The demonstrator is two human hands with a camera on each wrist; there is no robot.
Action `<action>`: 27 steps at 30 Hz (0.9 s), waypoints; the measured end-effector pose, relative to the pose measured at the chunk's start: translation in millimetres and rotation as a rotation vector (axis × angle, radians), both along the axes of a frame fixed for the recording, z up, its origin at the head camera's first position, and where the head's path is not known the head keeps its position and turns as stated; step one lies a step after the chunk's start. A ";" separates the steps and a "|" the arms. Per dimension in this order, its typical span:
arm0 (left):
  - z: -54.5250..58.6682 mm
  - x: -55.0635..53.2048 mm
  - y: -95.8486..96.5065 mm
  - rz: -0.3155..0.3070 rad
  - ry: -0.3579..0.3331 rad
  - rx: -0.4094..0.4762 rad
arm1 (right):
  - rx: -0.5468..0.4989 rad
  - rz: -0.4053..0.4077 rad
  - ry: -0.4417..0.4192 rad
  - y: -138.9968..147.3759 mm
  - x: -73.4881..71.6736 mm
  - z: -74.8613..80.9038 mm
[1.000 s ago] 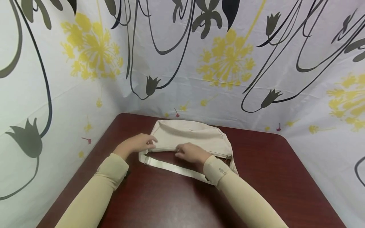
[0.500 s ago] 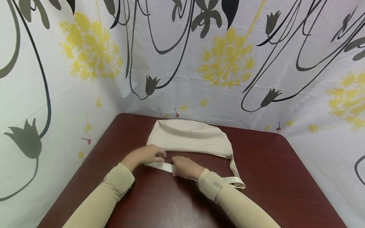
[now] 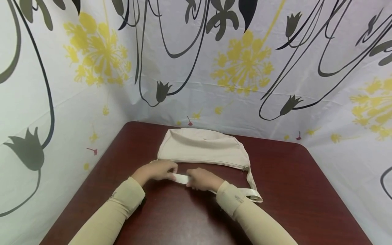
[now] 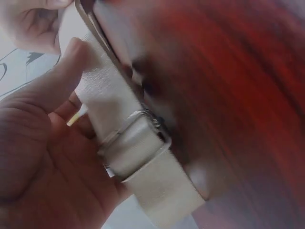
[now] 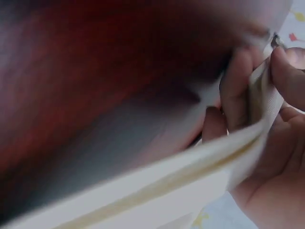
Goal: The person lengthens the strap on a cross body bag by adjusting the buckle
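Note:
A cream shoulder bag (image 3: 205,148) lies on the dark red table, its zipper edge toward me. Its flat cream strap (image 3: 181,178) runs between my two hands, in front of the bag. My left hand (image 3: 159,169) pinches the strap between thumb and fingers. In the left wrist view a metal slider buckle (image 4: 136,143) sits on the strap beside that palm. My right hand (image 3: 202,179) grips the strap a short way to the right. The right wrist view shows the strap (image 5: 181,176) passing through its curled fingers. Beyond my right wrist a loop of strap (image 3: 254,194) lies on the table.
The dark red table (image 3: 171,217) has rounded far corners. White fabric (image 3: 196,68) printed with yellow and grey flowers hangs behind the table and along its sides. A zipper pull (image 3: 244,168) is at the bag's right end.
Both hands have come off the bag's front edge and moved nearer to me onto the strap. The right took hold first, then the left. The bag has stayed in place.

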State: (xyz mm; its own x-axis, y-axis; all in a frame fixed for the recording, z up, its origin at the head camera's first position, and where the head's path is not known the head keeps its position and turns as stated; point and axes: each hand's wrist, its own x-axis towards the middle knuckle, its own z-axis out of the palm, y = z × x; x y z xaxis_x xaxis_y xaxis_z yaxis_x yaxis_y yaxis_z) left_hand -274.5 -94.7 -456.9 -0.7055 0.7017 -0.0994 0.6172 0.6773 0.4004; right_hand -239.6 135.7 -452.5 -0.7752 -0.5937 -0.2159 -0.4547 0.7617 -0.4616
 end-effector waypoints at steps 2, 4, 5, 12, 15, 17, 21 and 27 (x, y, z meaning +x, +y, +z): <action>0.2 -1.6 -2.7 -0.009 -0.026 0.028 | -0.017 -0.028 -0.034 4.9 1.0 2.3; -0.2 -3.1 -6.0 -0.022 -0.052 0.058 | -0.033 -0.037 -0.049 13.0 2.2 3.3; -0.7 -3.8 -7.7 -0.030 -0.064 0.075 | -0.038 -0.037 -0.049 18.1 2.8 3.2; 0.0 -7.4 -16.2 -0.048 -0.129 0.151 | -0.080 -0.024 -0.043 62.4 8.0 10.5; 3.8 -8.0 -19.3 -0.026 -0.181 0.164 | -0.086 -0.018 -0.039 79.0 10.2 13.8; 5.2 -8.1 -21.6 -0.008 -0.235 0.185 | -0.097 -0.020 -0.046 89.2 11.8 15.1; 2.7 -9.5 -27.1 -0.005 -0.325 0.242 | -0.111 -0.039 -0.053 111.7 15.6 15.1; -2.1 -13.9 -36.1 -0.039 -0.396 0.317 | -0.162 -0.025 -0.054 148.8 22.6 12.8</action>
